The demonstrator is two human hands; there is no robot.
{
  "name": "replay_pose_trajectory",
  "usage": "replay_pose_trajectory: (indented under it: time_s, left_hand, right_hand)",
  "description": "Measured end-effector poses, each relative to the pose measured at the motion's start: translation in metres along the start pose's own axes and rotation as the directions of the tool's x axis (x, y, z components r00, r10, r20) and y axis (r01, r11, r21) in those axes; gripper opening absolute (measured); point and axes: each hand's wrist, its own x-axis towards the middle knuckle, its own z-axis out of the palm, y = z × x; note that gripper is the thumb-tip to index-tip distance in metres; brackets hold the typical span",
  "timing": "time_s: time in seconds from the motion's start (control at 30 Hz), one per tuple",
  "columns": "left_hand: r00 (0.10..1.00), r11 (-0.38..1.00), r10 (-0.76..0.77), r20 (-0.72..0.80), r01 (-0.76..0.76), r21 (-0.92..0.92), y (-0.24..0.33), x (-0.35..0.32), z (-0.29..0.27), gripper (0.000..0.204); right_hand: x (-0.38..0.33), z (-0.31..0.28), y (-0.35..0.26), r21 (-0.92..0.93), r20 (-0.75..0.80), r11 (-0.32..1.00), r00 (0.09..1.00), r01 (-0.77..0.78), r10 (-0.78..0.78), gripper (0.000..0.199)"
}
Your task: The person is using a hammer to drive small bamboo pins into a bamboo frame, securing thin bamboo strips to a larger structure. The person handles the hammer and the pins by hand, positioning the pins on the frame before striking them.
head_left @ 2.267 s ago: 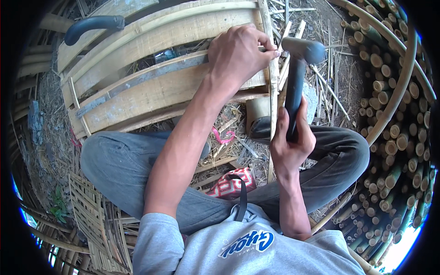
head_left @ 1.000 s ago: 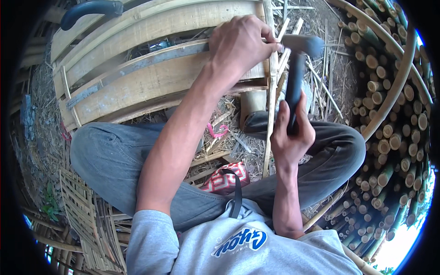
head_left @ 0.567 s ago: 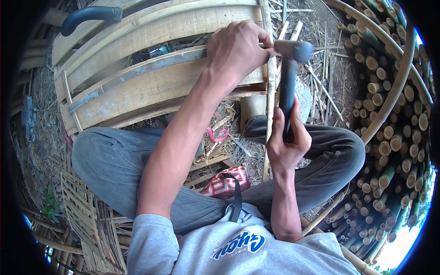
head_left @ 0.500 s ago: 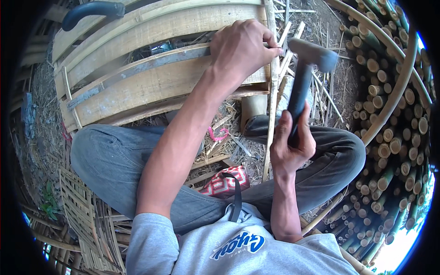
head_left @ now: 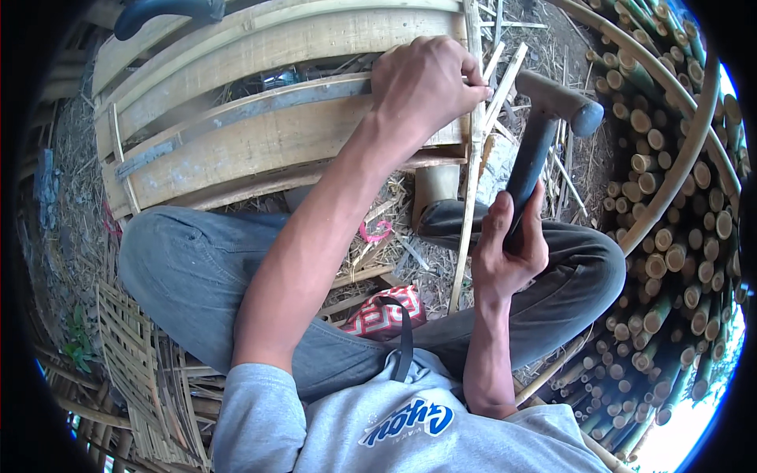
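My right hand (head_left: 509, 260) is wrapped round the dark handle of a hammer (head_left: 533, 150). The hammer's head is raised just right of a narrow upright strip (head_left: 473, 169) and apart from it. My left hand (head_left: 426, 83) rests over the right end of a slatted wooden panel (head_left: 296, 130). Its thumb and finger are pinched together at the strip; whatever is between them is too small to make out. The strip runs along the ends of the panel's slats.
A large stack of cut bamboo poles (head_left: 670, 236) stands on the right, with a curved pole (head_left: 682, 169) across it. Woven bamboo (head_left: 138, 370) lies at lower left. Between my bent legs are a red patterned cloth (head_left: 394, 311) and scraps. A dark curved handle (head_left: 165, 12) sits at top left.
The hammer has swung to the right, away from the strip and my left fingertips. My left hand stays pinched at the same spot on the strip.
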Motion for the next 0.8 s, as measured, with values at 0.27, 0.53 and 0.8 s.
replay_pose_trajectory:
  time_s: [0.27, 0.53, 0.8]
  left_hand:
    - [1.000, 1.000, 0.005, 0.008, -0.005, -0.007, 0.000, -0.002, -0.001, 0.022]
    - [0.998, 0.999, -0.032, 0.050, 0.032, -0.005, -0.001, 0.001, 0.001, 0.024]
    - [1.000, 1.000, 0.007, 0.018, -0.007, -0.011, 0.003, -0.002, -0.005, 0.017]
  right_hand:
    - [0.014, 0.005, 0.002, 0.004, 0.067, 0.998, 0.995, -0.070, 0.070, 0.044]
    - [0.003, -0.003, 0.002, 0.015, -0.020, 0.999, 0.999, -0.035, 0.035, 0.043]
    - [0.000, 0.000, 0.003, -0.014, -0.018, 0.999, 0.999, 0.035, -0.036, 0.044]
